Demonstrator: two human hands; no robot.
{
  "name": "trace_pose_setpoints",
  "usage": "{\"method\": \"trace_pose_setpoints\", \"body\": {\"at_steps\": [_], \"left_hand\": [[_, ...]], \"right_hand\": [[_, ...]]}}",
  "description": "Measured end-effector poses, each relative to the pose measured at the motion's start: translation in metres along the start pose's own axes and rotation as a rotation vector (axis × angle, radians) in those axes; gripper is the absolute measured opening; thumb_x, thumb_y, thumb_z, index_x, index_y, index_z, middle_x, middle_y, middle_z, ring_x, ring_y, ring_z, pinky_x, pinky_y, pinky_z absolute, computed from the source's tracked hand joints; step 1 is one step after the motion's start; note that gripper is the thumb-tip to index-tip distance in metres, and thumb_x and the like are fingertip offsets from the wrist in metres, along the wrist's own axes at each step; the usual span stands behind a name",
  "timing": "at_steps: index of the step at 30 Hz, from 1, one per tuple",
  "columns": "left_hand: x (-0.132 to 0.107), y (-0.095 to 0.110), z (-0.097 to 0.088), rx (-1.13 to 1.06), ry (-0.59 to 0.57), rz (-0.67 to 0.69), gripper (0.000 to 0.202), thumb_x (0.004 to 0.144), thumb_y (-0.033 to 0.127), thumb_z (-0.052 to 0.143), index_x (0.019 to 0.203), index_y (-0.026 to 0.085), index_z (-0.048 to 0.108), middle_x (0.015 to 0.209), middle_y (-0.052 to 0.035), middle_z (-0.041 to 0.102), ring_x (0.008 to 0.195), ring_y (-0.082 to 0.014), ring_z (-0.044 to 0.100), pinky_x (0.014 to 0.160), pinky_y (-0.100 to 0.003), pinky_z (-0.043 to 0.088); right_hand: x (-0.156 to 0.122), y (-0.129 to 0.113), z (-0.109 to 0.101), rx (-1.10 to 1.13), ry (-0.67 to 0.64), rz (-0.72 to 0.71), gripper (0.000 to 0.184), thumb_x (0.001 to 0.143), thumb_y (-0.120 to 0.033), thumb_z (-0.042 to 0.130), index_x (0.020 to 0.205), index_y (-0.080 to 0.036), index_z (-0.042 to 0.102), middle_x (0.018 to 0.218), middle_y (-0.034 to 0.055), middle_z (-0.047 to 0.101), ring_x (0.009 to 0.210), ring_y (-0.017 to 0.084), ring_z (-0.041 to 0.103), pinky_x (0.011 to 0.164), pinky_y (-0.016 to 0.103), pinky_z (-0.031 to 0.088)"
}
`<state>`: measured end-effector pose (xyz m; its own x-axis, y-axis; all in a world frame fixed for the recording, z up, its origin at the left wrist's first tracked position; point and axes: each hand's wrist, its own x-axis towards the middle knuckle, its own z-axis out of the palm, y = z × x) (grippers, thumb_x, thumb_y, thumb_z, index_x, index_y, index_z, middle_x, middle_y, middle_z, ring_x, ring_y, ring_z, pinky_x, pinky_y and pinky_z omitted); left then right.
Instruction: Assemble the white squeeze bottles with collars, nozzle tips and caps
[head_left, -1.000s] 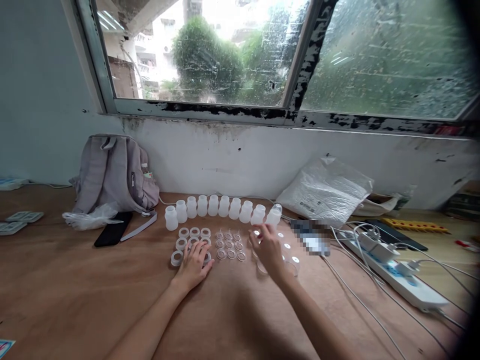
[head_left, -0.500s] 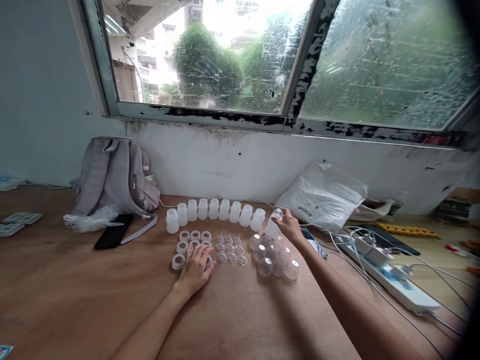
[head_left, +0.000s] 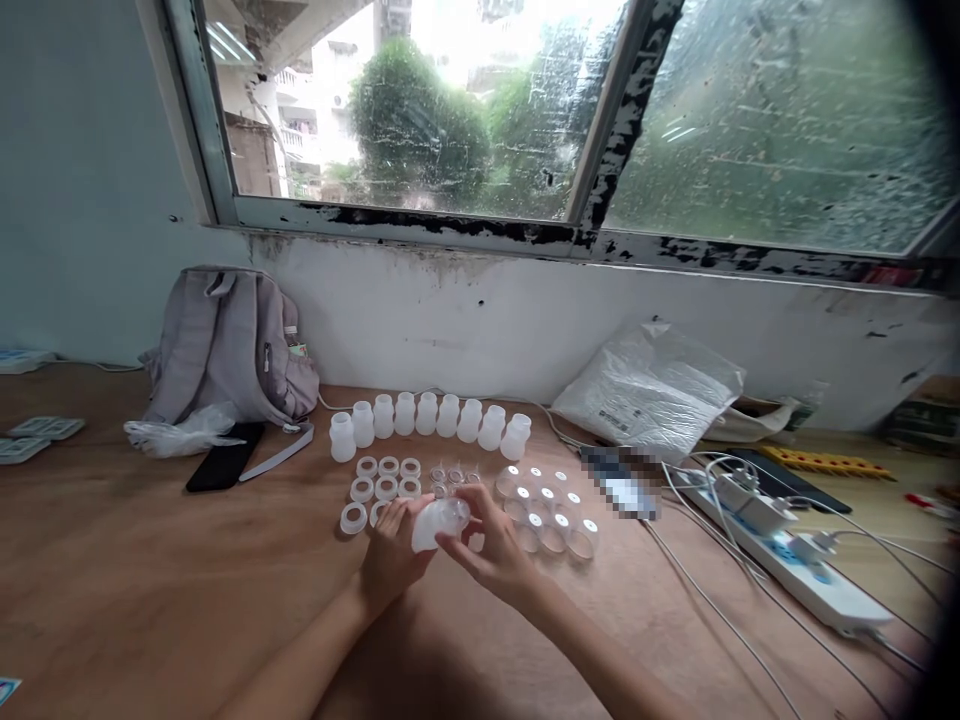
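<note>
Window (head_left: 750,110) is spanning the whole back wall, glass looking streaked. Wooden surface (head_left: 150,570) is carrying everything below it. Grey backpack (head_left: 225,345) is slumping against the wall at far left. Crumpled plastic bag (head_left: 649,385) is lying at back right. White power strip (head_left: 795,560) is sitting near the right edge with plugs and cables trailing off it. Black phone (head_left: 225,457) is lying flat just in front of the backpack.

A row of white bottles (head_left: 427,412) is standing upright along the back, mid-surface. Clear caps (head_left: 553,538) are sitting in a cluster on the right, just in front of the row's right end. White rings (head_left: 388,466) are lying in a small grid on the left, under the row's left end. Small clear pieces (head_left: 450,477) are sitting between rings and caps.

Left grip (head_left: 390,555) and right grip (head_left: 491,550) are both closing on one white bottle (head_left: 439,522), one from each side. It's tilting on its side, lifted off the surface, just in front of the small clear pieces.
</note>
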<state>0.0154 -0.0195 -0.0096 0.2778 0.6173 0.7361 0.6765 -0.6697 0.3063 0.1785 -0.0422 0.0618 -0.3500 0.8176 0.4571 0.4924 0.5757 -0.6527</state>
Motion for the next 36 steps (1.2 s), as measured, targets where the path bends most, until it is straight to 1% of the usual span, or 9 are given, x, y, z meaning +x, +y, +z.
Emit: {"method": "trace_pose_setpoints", "body": {"at_steps": [3,7,11,17,20,25,29,33,36], "left_hand": [[0.001,-0.004,0.001,0.038,-0.078,-0.02,0.033,0.079,0.028,0.046,0.111,0.02,0.043,0.093,-0.0073,0.061,0.082,-0.0212,0.057,0.074,-0.034,0.044],[0.003,0.0,0.0,-0.1,-0.221,-0.044,0.041,0.067,0.023,0.051,0.107,0.02,0.044,0.092,-0.007,0.061,0.081,-0.0227,0.058,0.07,-0.033,0.045],[0.008,0.016,-0.003,-0.388,-0.401,-0.149,0.047,0.057,0.013,0.052,0.102,0.021,0.044,0.084,-0.0015,0.059,0.07,-0.0172,0.057,0.06,-0.025,0.043],[0.019,0.035,-0.012,-0.822,-0.665,-0.403,0.036,0.053,0.009,0.058,0.088,0.017,0.052,0.072,0.0024,0.055,0.06,-0.0106,0.048,0.05,-0.019,0.035],[0.018,0.038,-0.011,-1.15,-0.805,-0.544,0.036,0.05,0.008,0.061,0.084,0.015,0.052,0.067,0.0025,0.056,0.058,-0.0097,0.049,0.05,-0.019,0.036],[0.011,0.036,-0.004,-1.601,-1.004,-0.741,0.043,0.05,0.01,0.058,0.093,0.015,0.05,0.058,0.0031,0.055,0.044,-0.011,0.051,0.04,-0.02,0.037],[0.01,0.028,-0.005,-1.772,-1.085,-0.793,0.046,0.053,0.011,0.055,0.098,0.014,0.049,0.057,0.0025,0.054,0.045,-0.0117,0.052,0.042,-0.022,0.039],[0.011,0.024,-0.008,-1.911,-1.213,-0.799,0.045,0.053,0.013,0.053,0.098,0.013,0.05,0.056,0.0017,0.054,0.044,-0.0119,0.051,0.043,-0.025,0.042],[0.011,0.024,-0.007,-2.005,-1.254,-0.8,0.045,0.052,0.013,0.051,0.097,0.012,0.051,0.054,0.0012,0.054,0.041,-0.0121,0.05,0.04,-0.025,0.042]], "right_hand": [[0.0,0.007,0.013,-0.11,0.068,0.068,0.025,0.078,-0.035,0.05,0.097,-0.02,0.045,0.072,0.0005,0.057,0.048,0.01,0.049,0.047,0.021,0.039],[-0.002,0.022,0.018,-0.184,0.179,0.097,0.016,0.078,-0.035,0.048,0.078,-0.019,0.048,0.051,-0.0047,0.047,0.043,0.009,0.042,0.043,0.02,0.031],[-0.006,0.031,0.013,-0.167,0.22,0.049,0.018,0.078,-0.033,0.048,0.066,-0.019,0.045,0.049,-0.0055,0.042,0.042,0.008,0.037,0.043,0.02,0.028],[-0.009,0.026,-0.001,-0.004,0.243,0.024,0.023,0.077,-0.03,0.045,0.058,-0.018,0.045,0.05,-0.0038,0.041,0.044,0.008,0.036,0.044,0.021,0.028],[-0.009,0.023,-0.005,0.096,0.21,0.024,0.023,0.077,-0.031,0.045,0.057,-0.018,0.045,0.051,-0.0036,0.039,0.046,0.009,0.035,0.045,0.021,0.027],[-0.008,0.022,-0.009,0.277,0.192,0.092,0.027,0.074,-0.035,0.047,0.054,-0.018,0.043,0.048,-0.0042,0.035,0.044,0.009,0.032,0.043,0.022,0.025],[-0.004,0.02,-0.008,0.38,0.21,0.151,0.03,0.072,-0.036,0.048,0.05,-0.018,0.04,0.047,-0.0042,0.033,0.044,0.009,0.031,0.043,0.022,0.023],[-0.004,0.02,-0.004,0.413,0.224,0.139,0.03,0.071,-0.036,0.048,0.049,-0.018,0.04,0.047,-0.0038,0.033,0.046,0.009,0.032,0.045,0.023,0.023],[-0.006,0.022,-0.003,0.425,0.243,0.118,0.029,0.071,-0.037,0.048,0.05,-0.018,0.041,0.047,-0.0034,0.034,0.046,0.01,0.032,0.045,0.023,0.023]]}}
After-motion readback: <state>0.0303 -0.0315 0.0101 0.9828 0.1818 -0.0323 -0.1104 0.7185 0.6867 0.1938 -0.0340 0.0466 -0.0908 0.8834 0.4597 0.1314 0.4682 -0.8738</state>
